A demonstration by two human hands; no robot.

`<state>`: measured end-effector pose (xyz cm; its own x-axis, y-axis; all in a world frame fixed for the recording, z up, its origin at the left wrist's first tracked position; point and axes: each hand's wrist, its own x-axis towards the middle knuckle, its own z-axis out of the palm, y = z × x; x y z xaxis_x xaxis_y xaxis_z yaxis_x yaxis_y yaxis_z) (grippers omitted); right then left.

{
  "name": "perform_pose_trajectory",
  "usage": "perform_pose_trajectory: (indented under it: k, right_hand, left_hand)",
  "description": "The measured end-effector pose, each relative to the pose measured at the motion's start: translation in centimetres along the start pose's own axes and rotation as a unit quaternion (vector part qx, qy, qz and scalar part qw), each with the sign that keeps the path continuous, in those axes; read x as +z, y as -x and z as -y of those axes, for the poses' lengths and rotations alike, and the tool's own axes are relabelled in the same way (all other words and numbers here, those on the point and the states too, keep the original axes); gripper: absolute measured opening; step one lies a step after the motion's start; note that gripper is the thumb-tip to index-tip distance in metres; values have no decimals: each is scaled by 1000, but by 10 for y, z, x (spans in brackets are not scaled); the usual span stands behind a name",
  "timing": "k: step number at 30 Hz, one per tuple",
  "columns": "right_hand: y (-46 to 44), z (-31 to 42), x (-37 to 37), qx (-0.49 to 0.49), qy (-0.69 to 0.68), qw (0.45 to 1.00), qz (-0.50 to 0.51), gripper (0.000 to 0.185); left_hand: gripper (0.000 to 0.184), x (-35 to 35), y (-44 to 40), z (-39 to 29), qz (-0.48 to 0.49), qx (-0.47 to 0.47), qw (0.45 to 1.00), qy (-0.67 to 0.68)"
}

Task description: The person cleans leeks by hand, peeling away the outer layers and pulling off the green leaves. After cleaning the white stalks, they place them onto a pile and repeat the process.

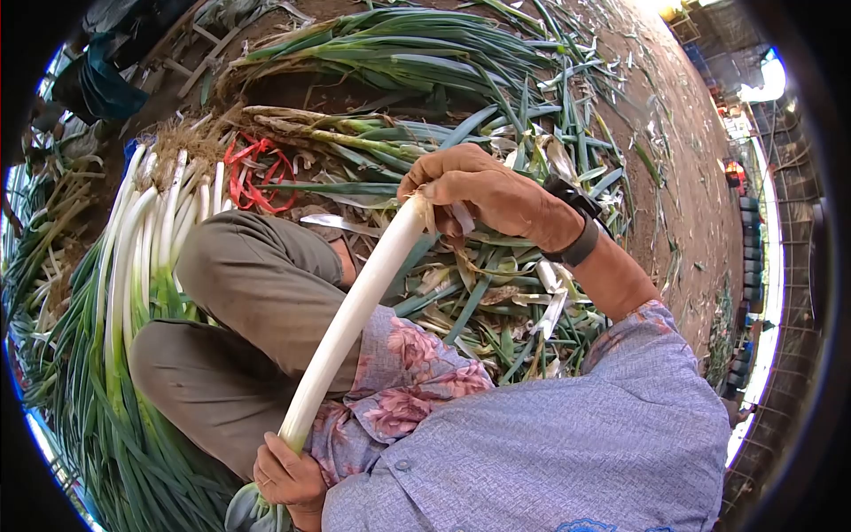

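The floor is bare brown earth (660, 133), strewn with leaf shreds and running off to the right of the view, where wire mesh (793, 177) stands at the edge with bright daylight showing beside it. Dark stacked things line that side, too small to tell. At the upper left, a dark green cloth (111, 84) hangs in the shade.

A heap of leeks (399, 44) lies on the ground along the top, its leaves fanning right. Just below are more stalks, a tangle of red string (260, 173) and a thick litter of trimmings (505, 306), pale and green mixed, spreading beside the person's lap. On the left lies a row of cleaned leeks (142, 235), white shanks and roots at the upper end, green tops trailing down.

The person sits low with knees bent, in brown trousers (257, 275) and a grey-blue shirt (541, 452). One leek (350, 315) slants across the lap, held in both hands. The right hand (479, 191), with a watch (581, 235) at the wrist, has its fingers curled closely over the root end. The left hand (291, 479) wraps around the lower shank, where white turns green, fingers closed on it.
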<state>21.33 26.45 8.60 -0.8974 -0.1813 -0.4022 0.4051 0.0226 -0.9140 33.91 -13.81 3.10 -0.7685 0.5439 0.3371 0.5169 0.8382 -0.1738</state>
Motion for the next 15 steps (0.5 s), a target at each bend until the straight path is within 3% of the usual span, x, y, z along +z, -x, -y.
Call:
perform_pose_trajectory:
  k: [7,11,15]
  right_hand:
    - [2,2,8,-20,123,992,-2,36]
    - [1,-2,7,-29,76,997,3,36]
    - [1,-6,5,-85,-1,996,12,36]
  left_hand:
    - [30,-2,-1,0,9,-6,1000,5]
    - [28,-3,-4,-1,7,-14,1000,14]
    - [41,6,8,2,16,-18,999,-27]
